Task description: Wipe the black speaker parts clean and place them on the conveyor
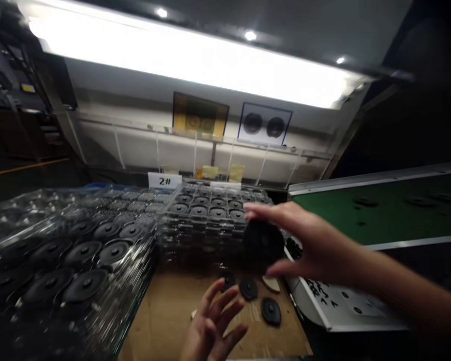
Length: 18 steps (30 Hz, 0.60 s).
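My right grip (315,245) was clenched on a black disc (263,243), thumb under and fingers over its rim, holding it up above a cardboard sheet (165,321). My left grip (210,326) was open, fingers spread, low over that sheet and just beside three small black oval parts (248,289) lying on it. Stacks of clear trays (135,306) filled with black speakers (84,285) stood to the left and ahead, under a "2#" label (165,181). A green conveyor belt (379,210) ran off to the right.
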### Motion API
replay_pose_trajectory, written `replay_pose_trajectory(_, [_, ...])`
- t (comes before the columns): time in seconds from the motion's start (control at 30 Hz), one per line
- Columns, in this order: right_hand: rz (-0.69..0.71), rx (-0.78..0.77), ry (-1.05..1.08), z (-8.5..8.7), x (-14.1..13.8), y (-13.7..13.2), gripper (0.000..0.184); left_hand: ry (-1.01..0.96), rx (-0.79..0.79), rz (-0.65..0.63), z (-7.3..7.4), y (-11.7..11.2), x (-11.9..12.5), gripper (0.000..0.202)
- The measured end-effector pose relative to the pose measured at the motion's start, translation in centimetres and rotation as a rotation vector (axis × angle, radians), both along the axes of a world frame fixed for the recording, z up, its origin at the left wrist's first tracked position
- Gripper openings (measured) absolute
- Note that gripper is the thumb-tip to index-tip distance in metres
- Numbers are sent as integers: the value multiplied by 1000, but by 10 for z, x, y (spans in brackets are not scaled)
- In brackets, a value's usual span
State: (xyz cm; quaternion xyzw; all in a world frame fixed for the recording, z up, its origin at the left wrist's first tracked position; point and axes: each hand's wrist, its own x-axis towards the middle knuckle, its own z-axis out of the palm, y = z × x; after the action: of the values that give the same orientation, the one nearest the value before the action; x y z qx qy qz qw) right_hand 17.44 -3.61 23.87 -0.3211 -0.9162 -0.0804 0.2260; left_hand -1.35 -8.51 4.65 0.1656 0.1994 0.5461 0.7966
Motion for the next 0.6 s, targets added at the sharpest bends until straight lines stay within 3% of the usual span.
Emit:
replay_pose_trajectory(0.13, [119, -410, 164, -100, -20, -20, 96, -25, 14, 14, -8, -2, 12, 78])
replay_pose_trajectory(0.27, [56, -664, 403, -171, -39, -27, 97, 95, -114, -105, -27, -3, -4, 73])
replay_pose_trajectory(0.43, [-37, -846, 499, -218, -68, -18, 89, 133, -251, -30, -53, 1, -35, 61])
replay_pose_trajectory(0.6, [38, -815, 383, -241, -88, 1, 72, 150, -362, 47, -63, 11, -50, 59])
